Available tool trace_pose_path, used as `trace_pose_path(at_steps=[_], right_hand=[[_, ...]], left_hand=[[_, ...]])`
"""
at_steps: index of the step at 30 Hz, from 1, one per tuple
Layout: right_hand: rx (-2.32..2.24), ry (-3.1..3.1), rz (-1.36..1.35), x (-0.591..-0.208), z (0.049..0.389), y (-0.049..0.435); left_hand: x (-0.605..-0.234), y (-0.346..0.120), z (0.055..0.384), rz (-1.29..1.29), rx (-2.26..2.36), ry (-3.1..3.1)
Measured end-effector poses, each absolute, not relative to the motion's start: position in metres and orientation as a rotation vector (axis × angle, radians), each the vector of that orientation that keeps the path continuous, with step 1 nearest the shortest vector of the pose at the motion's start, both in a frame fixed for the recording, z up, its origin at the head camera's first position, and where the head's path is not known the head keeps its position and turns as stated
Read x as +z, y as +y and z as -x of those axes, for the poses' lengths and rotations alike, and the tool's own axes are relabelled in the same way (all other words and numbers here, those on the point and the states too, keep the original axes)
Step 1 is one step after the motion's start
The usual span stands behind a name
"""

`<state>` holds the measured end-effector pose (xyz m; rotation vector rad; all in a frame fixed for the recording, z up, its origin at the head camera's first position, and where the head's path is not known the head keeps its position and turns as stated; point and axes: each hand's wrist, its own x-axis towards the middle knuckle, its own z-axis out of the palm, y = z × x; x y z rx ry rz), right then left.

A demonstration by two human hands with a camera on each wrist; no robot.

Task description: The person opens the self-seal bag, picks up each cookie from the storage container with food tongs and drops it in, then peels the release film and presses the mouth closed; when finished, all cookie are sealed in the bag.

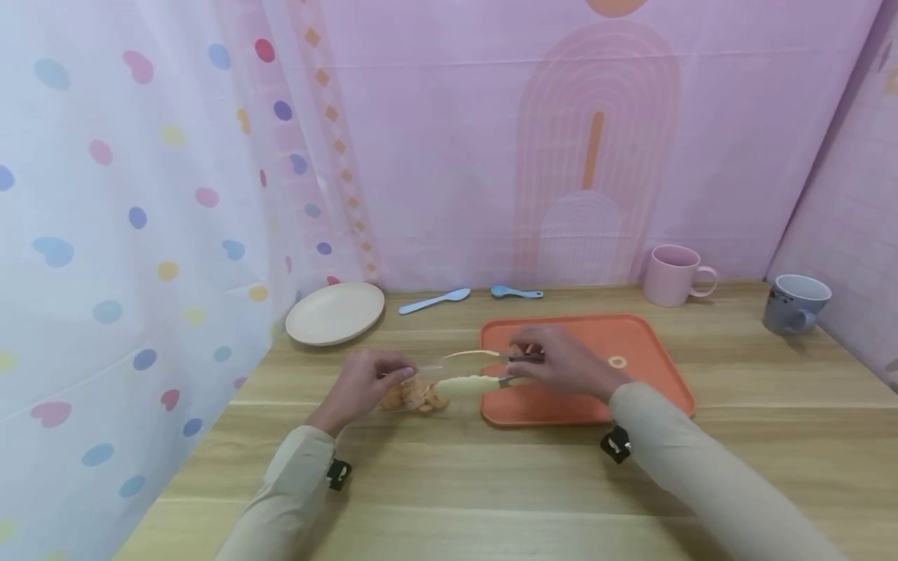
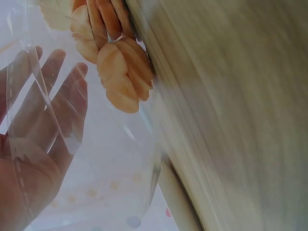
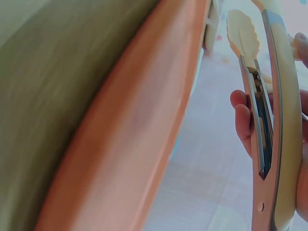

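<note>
Left of the tray (image 1: 648, 366), our left hand (image 1: 368, 386) seems to pinch a bag (image 2: 110, 159) of pastries (image 1: 414, 396), which we judge light, fragile, best held mid-body; our right hand (image 1: 561, 362) grips spread tongs (image 1: 468, 386).

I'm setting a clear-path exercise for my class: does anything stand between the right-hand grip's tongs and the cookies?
Only the clear plastic around the cookies might; I cannot tell whether its opening faces the tongs. Nothing else visible stands between them.

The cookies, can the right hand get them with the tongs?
Probably yes: the right hand holds the tongs open, close beside the cookies. The clear bag around the cookies might block the way, though; I can't see where it opens.
</note>
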<state>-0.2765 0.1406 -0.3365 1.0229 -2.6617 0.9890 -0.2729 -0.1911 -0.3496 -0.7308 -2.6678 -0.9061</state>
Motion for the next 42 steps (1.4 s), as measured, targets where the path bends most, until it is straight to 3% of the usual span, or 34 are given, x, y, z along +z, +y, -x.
trace_pose_path(at_steps=[9,24,35,42], right_hand=[[0.837,-2.660,-0.875,-0.324,0.269,0.210],[0.820,-2.746,-0.242,-0.332,0.253,0.346],[0.663,-2.838,-0.123,-0.341,0.243,0.402],[0.642,-2.908,-0.060,-0.348,0.241,0.419]], left_hand=[[-0.351,-0.188,0.274,0.762,-0.921,-2.676],[-0.352,-0.185,0.271,0.848,-0.855,-2.742],[-0.343,-0.176,0.269,0.866,-0.576,-2.781],[-0.329,-0.161,0.293,0.928,-0.530,-2.946]])
